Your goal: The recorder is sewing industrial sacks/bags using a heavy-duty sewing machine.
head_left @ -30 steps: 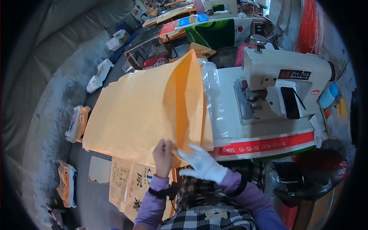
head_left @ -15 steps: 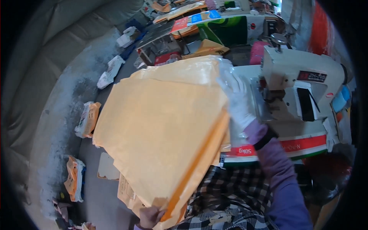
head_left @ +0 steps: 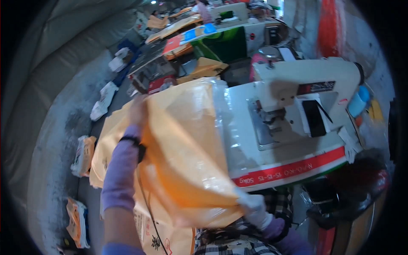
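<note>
- Orange sack [head_left: 187, 157]: the largest item I saw, a big woven-looking bag spread between both hands over the left half of the white table [head_left: 255, 157]. Its long axis ran diagonally, from the upper left near the far hand down to the lower right near the body. A clear plastic liner [head_left: 223, 114] showed along its upper right edge, lying on the table top.
- Sewing machine [head_left: 306, 97]: white, standing on the table to the right of the sack and apart from it; a dark rectangular plate sat on its arm.
- Red band [head_left: 293, 168]: a long strip with white lettering along the table's near edge, just right of the sack's lower corner.
- Stacked sacks [head_left: 157, 238]: more orange bags with red and black print lay below the held one, by my lap.
- Left hand [head_left: 137, 111]: bare, with a purple sleeve and a dark wrist strap, raised at the sack's upper left edge. I judged it to be clasping that edge, though the fingers were blurred.
- Right hand [head_left: 254, 206]: white-gloved, closed on the sack's lower right corner. It was nearer the body, and nearer the machine.
- Floor bundles [head_left: 83, 155]: small orange-and-white packets lay well apart at the left, on the grey floor.
</note>
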The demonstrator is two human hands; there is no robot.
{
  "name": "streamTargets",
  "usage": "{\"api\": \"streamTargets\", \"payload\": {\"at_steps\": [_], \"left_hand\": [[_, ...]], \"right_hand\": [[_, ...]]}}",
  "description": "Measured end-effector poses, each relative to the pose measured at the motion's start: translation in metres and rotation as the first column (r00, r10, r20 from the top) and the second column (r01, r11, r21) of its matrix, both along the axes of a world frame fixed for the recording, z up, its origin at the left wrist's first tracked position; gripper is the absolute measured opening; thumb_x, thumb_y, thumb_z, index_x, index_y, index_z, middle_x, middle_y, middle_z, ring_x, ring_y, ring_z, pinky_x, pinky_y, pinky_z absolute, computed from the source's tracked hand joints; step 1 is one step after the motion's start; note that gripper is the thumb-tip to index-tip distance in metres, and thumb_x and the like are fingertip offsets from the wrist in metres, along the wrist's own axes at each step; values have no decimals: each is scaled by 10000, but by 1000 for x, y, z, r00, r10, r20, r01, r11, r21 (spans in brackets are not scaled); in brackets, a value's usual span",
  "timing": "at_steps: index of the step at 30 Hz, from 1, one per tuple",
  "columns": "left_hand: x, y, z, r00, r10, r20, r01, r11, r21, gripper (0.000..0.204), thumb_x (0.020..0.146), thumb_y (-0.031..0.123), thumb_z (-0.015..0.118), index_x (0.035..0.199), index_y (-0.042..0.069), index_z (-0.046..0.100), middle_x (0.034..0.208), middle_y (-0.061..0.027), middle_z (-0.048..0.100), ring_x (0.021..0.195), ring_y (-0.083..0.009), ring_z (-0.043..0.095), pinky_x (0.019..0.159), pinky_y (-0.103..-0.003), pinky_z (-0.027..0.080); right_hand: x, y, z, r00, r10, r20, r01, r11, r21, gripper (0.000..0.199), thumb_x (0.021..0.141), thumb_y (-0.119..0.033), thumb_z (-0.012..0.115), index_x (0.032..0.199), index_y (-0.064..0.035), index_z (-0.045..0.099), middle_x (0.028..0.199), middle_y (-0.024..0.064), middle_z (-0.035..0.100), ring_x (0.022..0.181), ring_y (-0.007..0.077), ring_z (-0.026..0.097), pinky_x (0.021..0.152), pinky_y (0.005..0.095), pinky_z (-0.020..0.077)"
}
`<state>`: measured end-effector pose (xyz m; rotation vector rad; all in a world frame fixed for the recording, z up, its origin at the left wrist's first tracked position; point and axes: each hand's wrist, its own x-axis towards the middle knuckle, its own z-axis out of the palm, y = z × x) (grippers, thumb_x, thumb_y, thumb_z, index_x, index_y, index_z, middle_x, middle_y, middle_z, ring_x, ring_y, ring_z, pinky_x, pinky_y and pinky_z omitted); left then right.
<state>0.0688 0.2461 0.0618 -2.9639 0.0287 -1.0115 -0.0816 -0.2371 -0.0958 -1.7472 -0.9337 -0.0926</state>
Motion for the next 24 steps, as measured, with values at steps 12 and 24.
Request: {"api": "streamTargets", "payload": {"at_steps": [12, 24], "left_hand": [[164, -276, -172, 600, -792, -115, 640, 561, -525, 301, 735, -11, 679, 995, 142, 676, 736, -71, 643, 631, -244, 632, 596, -343, 513], [121, -282, -145, 762, -484, -430, 581, 805, 124, 264, 843, 184, 613, 1055, 299, 723, 748, -40, 640, 678, -271, 643, 600, -393, 529]], "right_hand": [[-99, -139, -64, 616, -477, -627, 457, 865, -209, 351, 893, -8, 506, 1191, -88, 674, 992, 168, 715, 911, 202, 701, 783, 280, 525], [-99, -157, -69, 669, -415, -617, 238, 906, -350, 337, 934, -152, 530, 1258, -143, 621, 909, 212, 680, 794, 326, 692, 709, 376, 538]]}}
